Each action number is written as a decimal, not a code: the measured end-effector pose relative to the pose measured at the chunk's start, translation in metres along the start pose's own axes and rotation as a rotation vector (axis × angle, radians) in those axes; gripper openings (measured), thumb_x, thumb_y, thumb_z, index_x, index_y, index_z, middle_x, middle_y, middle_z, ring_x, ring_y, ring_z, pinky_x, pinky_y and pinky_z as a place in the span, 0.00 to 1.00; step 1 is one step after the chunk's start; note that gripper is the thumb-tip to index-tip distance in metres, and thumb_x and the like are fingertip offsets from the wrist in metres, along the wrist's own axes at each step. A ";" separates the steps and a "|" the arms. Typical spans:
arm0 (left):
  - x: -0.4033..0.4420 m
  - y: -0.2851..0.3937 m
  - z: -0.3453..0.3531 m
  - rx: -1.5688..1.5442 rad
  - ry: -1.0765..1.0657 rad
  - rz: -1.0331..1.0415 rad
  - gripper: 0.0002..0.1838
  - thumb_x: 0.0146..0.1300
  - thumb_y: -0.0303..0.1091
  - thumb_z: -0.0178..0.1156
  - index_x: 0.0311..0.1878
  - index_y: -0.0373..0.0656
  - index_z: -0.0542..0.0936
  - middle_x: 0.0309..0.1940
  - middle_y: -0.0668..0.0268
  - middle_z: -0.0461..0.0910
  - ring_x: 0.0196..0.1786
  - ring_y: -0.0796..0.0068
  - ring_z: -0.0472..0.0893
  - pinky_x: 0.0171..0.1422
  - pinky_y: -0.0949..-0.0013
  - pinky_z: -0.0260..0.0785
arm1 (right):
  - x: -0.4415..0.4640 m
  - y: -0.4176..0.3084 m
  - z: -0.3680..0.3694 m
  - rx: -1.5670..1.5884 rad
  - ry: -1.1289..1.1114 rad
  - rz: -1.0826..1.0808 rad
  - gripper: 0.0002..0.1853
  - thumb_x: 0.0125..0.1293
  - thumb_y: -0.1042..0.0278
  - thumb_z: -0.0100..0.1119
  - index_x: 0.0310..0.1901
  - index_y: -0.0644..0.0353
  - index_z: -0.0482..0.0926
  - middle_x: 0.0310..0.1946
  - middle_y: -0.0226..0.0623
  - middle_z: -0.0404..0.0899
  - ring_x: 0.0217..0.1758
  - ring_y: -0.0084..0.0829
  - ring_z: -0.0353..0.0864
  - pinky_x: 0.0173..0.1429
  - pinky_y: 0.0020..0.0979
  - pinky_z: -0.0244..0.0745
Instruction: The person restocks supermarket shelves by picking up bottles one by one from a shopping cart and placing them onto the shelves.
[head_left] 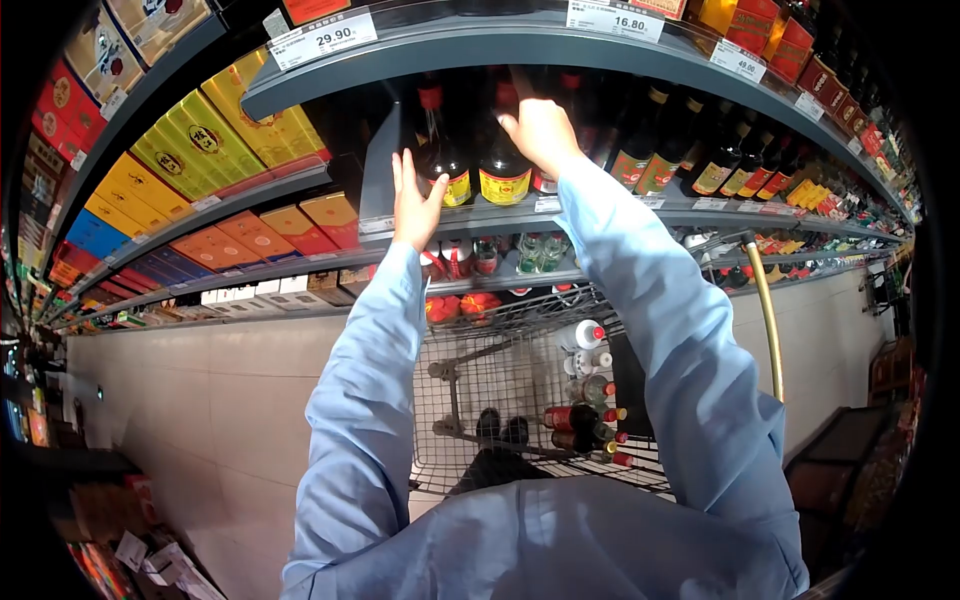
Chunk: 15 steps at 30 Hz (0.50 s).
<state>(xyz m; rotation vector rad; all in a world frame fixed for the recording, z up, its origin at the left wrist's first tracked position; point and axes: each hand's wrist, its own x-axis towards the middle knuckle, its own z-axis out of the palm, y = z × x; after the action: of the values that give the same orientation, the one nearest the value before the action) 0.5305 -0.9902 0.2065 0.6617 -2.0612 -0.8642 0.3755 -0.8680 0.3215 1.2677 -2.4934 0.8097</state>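
Observation:
Two dark bottles with red caps and yellow labels stand upright side by side on the shelf: a left bottle (447, 160) and a right bottle (503, 165). My left hand (418, 205) is open beside the left bottle, fingers pointing up and thumb against its label side. Reaching in from above, my right hand (543, 138) is closed at the neck of the right bottle, its thumb across the neck. Shadow hides part of its fingers. Another bottle (545, 183) with a pale label shows partly behind my right wrist.
Below me is a wire shopping cart (440, 400) with several bottles (585, 415) lying at its right side. An upper shelf edge (450, 50) overhangs both hands. Gift boxes (205, 140) line the left shelves; dark bottles (650, 160) continue rightward.

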 end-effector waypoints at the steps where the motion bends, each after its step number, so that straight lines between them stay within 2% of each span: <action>1: -0.014 0.008 -0.001 -0.066 -0.017 -0.041 0.39 0.61 0.43 0.56 0.69 0.38 0.49 0.70 0.50 0.45 0.72 0.60 0.47 0.71 0.68 0.43 | -0.012 0.000 -0.006 0.059 0.063 -0.051 0.36 0.56 0.63 0.59 0.64 0.61 0.54 0.30 0.49 0.78 0.34 0.47 0.78 0.39 0.44 0.74; 2: -0.035 0.014 0.000 -0.176 -0.039 -0.064 0.37 0.62 0.42 0.54 0.69 0.37 0.49 0.70 0.52 0.45 0.72 0.62 0.47 0.71 0.68 0.42 | -0.027 0.008 0.000 0.085 0.171 -0.111 0.36 0.56 0.62 0.59 0.64 0.61 0.54 0.27 0.45 0.77 0.32 0.45 0.77 0.39 0.43 0.73; 4: -0.094 0.027 0.000 -0.306 -0.217 -0.099 0.35 0.63 0.36 0.53 0.68 0.36 0.49 0.69 0.53 0.48 0.71 0.64 0.49 0.71 0.68 0.44 | -0.082 0.001 -0.017 0.394 0.176 -0.085 0.29 0.57 0.66 0.59 0.60 0.58 0.61 0.23 0.37 0.74 0.28 0.38 0.74 0.37 0.38 0.72; 6: -0.172 0.034 -0.008 -0.404 -0.489 -0.167 0.32 0.63 0.32 0.53 0.67 0.37 0.54 0.68 0.55 0.54 0.70 0.65 0.53 0.71 0.68 0.46 | -0.155 0.007 -0.022 0.661 0.077 -0.007 0.16 0.58 0.70 0.57 0.49 0.60 0.73 0.23 0.36 0.75 0.22 0.28 0.73 0.29 0.29 0.69; 7: -0.214 0.031 -0.010 -0.360 -0.588 -0.176 0.28 0.61 0.35 0.56 0.64 0.38 0.62 0.63 0.55 0.63 0.67 0.63 0.61 0.68 0.67 0.52 | -0.192 0.007 -0.028 0.682 -0.147 0.167 0.12 0.59 0.71 0.56 0.45 0.61 0.74 0.23 0.37 0.75 0.20 0.26 0.73 0.26 0.27 0.68; 8: -0.255 0.025 -0.013 -0.369 -0.701 -0.271 0.23 0.61 0.35 0.56 0.60 0.41 0.67 0.58 0.56 0.69 0.63 0.62 0.66 0.66 0.66 0.57 | -0.237 0.016 -0.018 0.754 -0.193 0.165 0.12 0.59 0.70 0.56 0.45 0.62 0.74 0.23 0.38 0.76 0.21 0.27 0.73 0.27 0.27 0.67; 9: -0.283 0.034 -0.022 -0.300 -0.776 -0.313 0.19 0.62 0.36 0.55 0.56 0.42 0.71 0.53 0.57 0.74 0.58 0.60 0.72 0.61 0.66 0.62 | -0.277 0.022 -0.014 0.710 -0.352 0.200 0.12 0.59 0.70 0.55 0.44 0.63 0.74 0.24 0.41 0.77 0.23 0.32 0.76 0.28 0.31 0.69; 10: -0.309 0.033 -0.030 -0.246 -0.892 -0.407 0.18 0.62 0.37 0.54 0.54 0.43 0.73 0.50 0.56 0.76 0.53 0.58 0.75 0.56 0.65 0.66 | -0.327 0.037 0.007 0.675 -0.362 0.121 0.11 0.57 0.70 0.55 0.42 0.63 0.76 0.27 0.44 0.78 0.27 0.39 0.78 0.31 0.35 0.71; 11: -0.341 0.018 -0.033 -0.233 -0.957 -0.468 0.17 0.61 0.37 0.54 0.53 0.44 0.74 0.48 0.56 0.77 0.51 0.56 0.76 0.54 0.65 0.67 | -0.368 0.045 0.009 0.627 -0.486 0.157 0.10 0.57 0.69 0.56 0.39 0.62 0.77 0.29 0.45 0.79 0.31 0.44 0.79 0.35 0.38 0.72; 12: -0.357 0.016 -0.043 -0.171 -0.965 -0.384 0.17 0.61 0.39 0.54 0.51 0.44 0.75 0.47 0.56 0.77 0.50 0.55 0.76 0.53 0.64 0.68 | -0.400 0.052 0.004 0.575 -0.635 0.209 0.09 0.56 0.68 0.56 0.38 0.61 0.77 0.29 0.45 0.79 0.32 0.45 0.78 0.36 0.38 0.73; 13: -0.368 0.014 -0.053 -0.118 -0.938 -0.352 0.16 0.60 0.39 0.55 0.49 0.44 0.76 0.46 0.56 0.77 0.49 0.55 0.76 0.52 0.62 0.68 | -0.435 0.061 0.003 0.529 -0.637 0.229 0.09 0.56 0.68 0.56 0.37 0.61 0.77 0.29 0.45 0.79 0.32 0.45 0.78 0.36 0.39 0.73; 14: -0.373 0.011 -0.065 0.046 -0.997 -0.420 0.17 0.58 0.36 0.57 0.50 0.43 0.75 0.50 0.57 0.76 0.51 0.57 0.75 0.55 0.65 0.67 | -0.463 0.070 -0.001 0.483 -0.638 0.250 0.09 0.57 0.67 0.56 0.37 0.61 0.77 0.29 0.46 0.79 0.32 0.45 0.78 0.36 0.39 0.73; 15: -0.380 0.001 -0.074 0.111 -0.957 -0.420 0.16 0.57 0.35 0.57 0.50 0.43 0.75 0.49 0.57 0.76 0.51 0.57 0.75 0.55 0.64 0.68 | -0.476 0.075 -0.011 0.452 -0.697 0.310 0.09 0.56 0.67 0.56 0.37 0.60 0.77 0.29 0.46 0.79 0.32 0.45 0.78 0.36 0.40 0.73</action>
<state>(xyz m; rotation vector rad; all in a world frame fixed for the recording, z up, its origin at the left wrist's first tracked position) 0.8011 -0.7523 0.0658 0.8601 -2.8762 -1.5242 0.6006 -0.5057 0.0957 1.5254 -3.2471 1.2275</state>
